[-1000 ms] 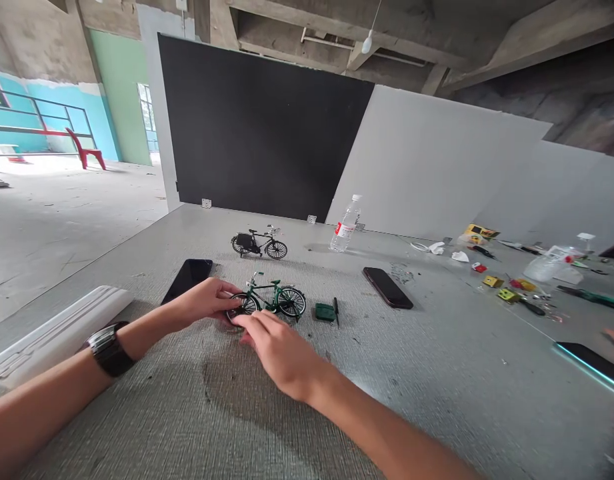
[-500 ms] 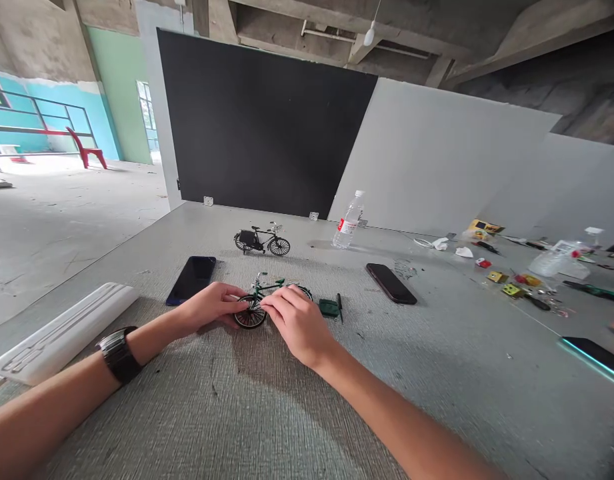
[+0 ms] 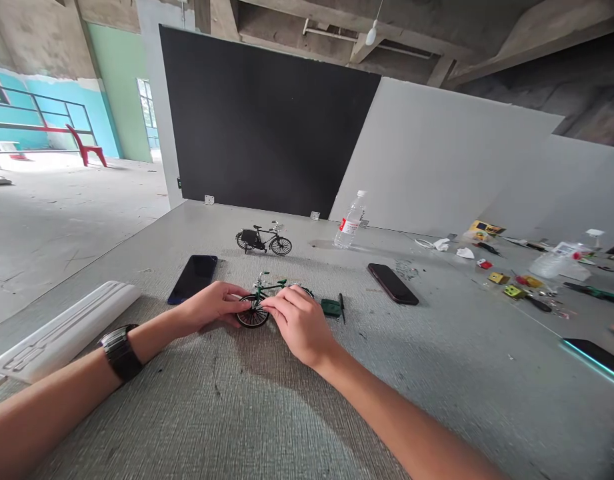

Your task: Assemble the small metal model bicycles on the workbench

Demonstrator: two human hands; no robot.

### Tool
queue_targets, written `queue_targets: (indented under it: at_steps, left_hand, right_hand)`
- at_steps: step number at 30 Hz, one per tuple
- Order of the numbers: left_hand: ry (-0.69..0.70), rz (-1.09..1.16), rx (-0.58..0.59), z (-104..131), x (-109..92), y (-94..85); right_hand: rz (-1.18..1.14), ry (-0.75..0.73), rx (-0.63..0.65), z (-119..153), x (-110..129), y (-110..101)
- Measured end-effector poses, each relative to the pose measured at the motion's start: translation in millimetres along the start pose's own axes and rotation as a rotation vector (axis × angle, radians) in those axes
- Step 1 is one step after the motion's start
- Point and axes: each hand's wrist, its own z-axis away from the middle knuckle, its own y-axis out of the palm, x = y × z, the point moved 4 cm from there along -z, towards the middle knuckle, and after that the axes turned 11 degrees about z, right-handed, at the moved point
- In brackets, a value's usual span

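A small green model bicycle [image 3: 253, 313] stands on the grey table, its front wheel to the left. My left hand [image 3: 218, 307] has its fingers closed on the front wheel from the left side. My right hand [image 3: 299, 320] is pinched close to the front wheel's hub and covers much of the frame and rear wheel; whether a small part sits between its fingertips is too small to tell. A green bag-like piece [image 3: 331, 307] with a dark, thin screwdriver-like tool [image 3: 341, 308] lies just right of the bicycle. Behind it stands a black model bicycle [image 3: 264, 239].
A dark phone [image 3: 193, 279] and a white case [image 3: 64, 327] lie at the left. Another phone [image 3: 393, 283] lies right of centre, below a water bottle [image 3: 351, 223]. Small coloured parts [image 3: 514, 291] and pliers [image 3: 594, 293] are farther right. Another person's hand shows at the right edge.
The view has shifted very slightly. Both hands keep their places at the green bicycle.
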Motion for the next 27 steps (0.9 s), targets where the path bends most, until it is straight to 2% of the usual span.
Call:
queue_targets:
  at_steps: [8, 18, 27]
  left_hand:
    - [-0.024, -0.039, -0.07, 0.6, -1.0, -1.0]
    - [0.006, 0.003, -0.011, -1.6, 1.6, -2.7]
    - [0.001, 0.025, -0.016, -0.7, 2.1, -3.7]
  right_hand:
    - [-0.02, 0.011, -0.001, -3.4, -1.9, 2.0]
    - [-0.141, 0.055, 0.077, -7.0, -8.3, 3.0]
    - [-0.19, 0.061, 0.025, -5.4, -5.4, -2.0]
